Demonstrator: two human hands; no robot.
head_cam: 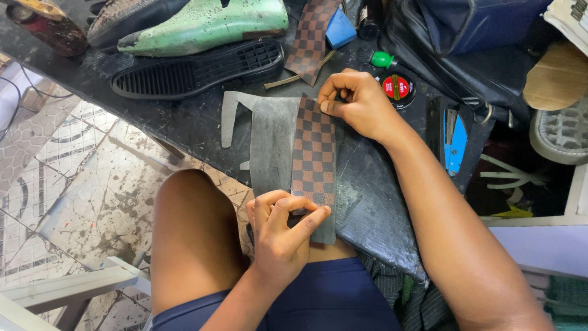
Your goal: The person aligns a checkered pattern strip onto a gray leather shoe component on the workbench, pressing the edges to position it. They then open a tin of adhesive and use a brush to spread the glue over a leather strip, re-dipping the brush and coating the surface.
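On the black workbench [184, 122], left hand [282, 236] and right hand [358, 104] pinch opposite ends of a checkered strip [313, 153] over grey lining [272, 147]; it looks thin, limp, light; best gripped at its ends.

**Bench surface – what's on it**

Black, scuffed workbench [184, 119]. On it: black ribbed shoe sole [196, 70], green shoe last [208, 24], grey sheet [272, 144] with checkered strip [313, 156] on top, round red-lidded tin [396, 87], green cap [383, 59] – all close together.
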